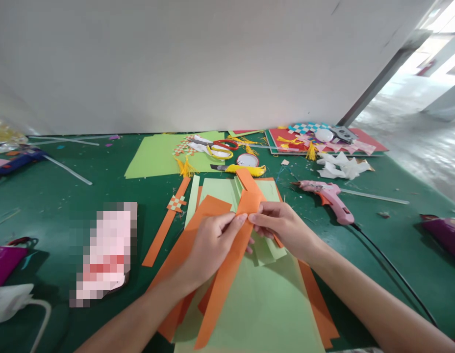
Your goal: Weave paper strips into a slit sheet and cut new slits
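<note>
One orange strip (pixel 222 284) in hand, centre of the frame, slanting toward the bottom edge. Left hand (pixel 213 240): strip pinched between thumb and fingers near the bend. Right hand (pixel 282 220): thumb and fingertips closed on the same spot, just beside the left.

Progress, judged: bend made near the upper end; long lower length flat, no fold seen. No weave on it. One checked woven patch (pixel 176 203) sits across a second orange strip (pixel 161 239), left of centre; that patch looks complete.

Beneath the hands: pale green sheets (pixel 264 304) and loose orange paper (pixel 319 304), overlapping; count uncertain.

Above, upper centre: one yellow cutter (pixel 251 170), one round white item (pixel 247 160), two scissor handles, one red (pixel 229 142), one yellow (pixel 220 153); one pair or two, cannot tell. Yellow tassels, two clear: one centre-left (pixel 186 167), one upper right (pixel 311 151).

Glue guns, two: pink (pixel 334 198) right of centre, blue (pixel 21 161) at left edge. Upper right: one blue-and-white checked piece (pixel 308 128), crumpled white paper (pixel 341 165). All on one green table (pixel 113 191).
</note>
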A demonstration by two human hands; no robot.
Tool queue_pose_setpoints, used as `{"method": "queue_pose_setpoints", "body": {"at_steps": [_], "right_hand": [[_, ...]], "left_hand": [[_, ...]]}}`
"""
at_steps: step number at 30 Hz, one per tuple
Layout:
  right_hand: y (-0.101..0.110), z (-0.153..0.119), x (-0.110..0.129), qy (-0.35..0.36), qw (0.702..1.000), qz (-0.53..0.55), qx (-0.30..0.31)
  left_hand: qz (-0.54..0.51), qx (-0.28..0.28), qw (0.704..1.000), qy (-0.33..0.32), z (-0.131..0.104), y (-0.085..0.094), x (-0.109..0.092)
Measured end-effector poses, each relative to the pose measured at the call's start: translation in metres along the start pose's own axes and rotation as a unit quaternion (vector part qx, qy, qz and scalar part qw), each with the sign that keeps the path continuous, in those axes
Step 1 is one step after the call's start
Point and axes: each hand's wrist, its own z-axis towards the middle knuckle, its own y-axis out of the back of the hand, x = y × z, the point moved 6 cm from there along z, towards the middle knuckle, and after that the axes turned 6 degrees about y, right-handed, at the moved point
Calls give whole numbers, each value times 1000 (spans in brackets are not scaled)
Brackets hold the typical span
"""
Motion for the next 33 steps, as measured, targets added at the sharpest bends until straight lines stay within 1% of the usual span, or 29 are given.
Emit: {"method": "queue_pose_setpoints", "body": {"at_steps": [4,6,12,14,16,19,21,24,28,33], "right_hand": [[3,1,-2,3,1000,2,-2],[8,2,-1,10,1000,16,-12],[28,5,5,43,994,46,-88],[31,5,6,49,992,53,-100],[26,6,6,40,995,55,-77],[11,5,2,17,999,48,-12],[3,3,0,17,999,45,4],[-2,2,-3,24,999,42,-4],[0,2,-5,32,999,26,-26],[0,1,-4,35,999,20,-30]], "left_hand": [[7,10,1000,-1,0,-1,-2],[6,19,1000,3,-1,-2,-2],[15,42,999,11,-3,-8,-1],[10,47,999,7,-3,-8,-1],[4,51,999,5,-3,-9,-1],[-25,64,997,17,-3,-11,1],[-48,79,995,26,-3,-14,3],[-55,92,994,30,-3,-17,5],[-45,100,993,37,-1,-18,7],[-39,110,992,40,0,-18,6]]}}
